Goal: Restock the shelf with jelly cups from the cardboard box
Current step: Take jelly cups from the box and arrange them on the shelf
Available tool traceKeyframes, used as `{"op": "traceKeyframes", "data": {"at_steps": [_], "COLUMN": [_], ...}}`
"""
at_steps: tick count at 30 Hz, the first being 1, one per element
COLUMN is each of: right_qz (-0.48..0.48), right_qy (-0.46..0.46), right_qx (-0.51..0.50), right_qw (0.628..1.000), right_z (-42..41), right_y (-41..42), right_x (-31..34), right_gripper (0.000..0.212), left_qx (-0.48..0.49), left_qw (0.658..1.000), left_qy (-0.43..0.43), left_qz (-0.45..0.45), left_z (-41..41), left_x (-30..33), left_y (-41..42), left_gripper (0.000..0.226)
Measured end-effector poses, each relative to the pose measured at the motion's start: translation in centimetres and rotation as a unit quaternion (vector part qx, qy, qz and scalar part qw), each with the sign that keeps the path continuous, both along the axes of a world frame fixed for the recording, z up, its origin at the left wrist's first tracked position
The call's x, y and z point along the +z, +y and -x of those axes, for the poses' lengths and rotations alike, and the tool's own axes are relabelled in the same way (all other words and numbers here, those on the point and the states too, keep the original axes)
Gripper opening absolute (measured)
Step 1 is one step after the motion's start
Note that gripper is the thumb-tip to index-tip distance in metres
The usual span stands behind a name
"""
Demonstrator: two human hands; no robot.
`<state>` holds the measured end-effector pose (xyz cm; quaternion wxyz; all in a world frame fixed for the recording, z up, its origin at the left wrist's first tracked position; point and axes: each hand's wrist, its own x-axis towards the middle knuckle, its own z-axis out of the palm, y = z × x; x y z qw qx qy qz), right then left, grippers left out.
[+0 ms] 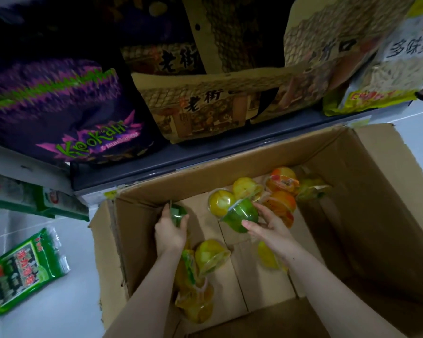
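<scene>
Green, yellow and orange plastic jelly cups (282, 184) lie loose inside the open brown cardboard box (366, 191) on the pale floor, below the dark shelf edge (205, 154). The left hand (170, 231) curls round a small green cup (177, 213) near the box's far wall; the right hand (270, 226) has its fingers wrapped about a larger green jelly cup (242, 213). Many cups remain, so restocking looks far from finished. Shelf space for jellies is not visible; snack bags (205, 106) fill it, blurred.
</scene>
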<state>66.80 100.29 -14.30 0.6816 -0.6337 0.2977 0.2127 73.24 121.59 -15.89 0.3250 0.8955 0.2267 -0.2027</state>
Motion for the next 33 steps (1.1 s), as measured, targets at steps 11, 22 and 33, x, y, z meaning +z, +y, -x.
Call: {"op": "traceKeyframes", "data": {"at_steps": [11,22,33], "right_qz": [-0.023,0.014,0.054], "right_qy": [-0.015,-0.106,-0.271], "right_qx": [-0.043,-0.093,-0.060], "right_qw": [0.999,0.990,0.959], "right_z": [1.9,2.5,1.1], "right_y": [-2.7,-7.9,-16.0], "right_x": [19.8,56.2,77.5], "right_gripper": [0.057,0.071,0.043], "left_qx": [-0.160,-0.338,-0.386], "left_qw": [0.981,0.925,0.870], "left_qy": [-0.053,-0.133,-0.282], "left_qz": [0.096,0.115,0.121], "left_z": [1.8,-0.4,-0.2], "left_x": [20.9,57.2,78.8], "left_y": [-2.5,-8.2,-15.8], "left_gripper": [0.066,0.066,0.065]}}
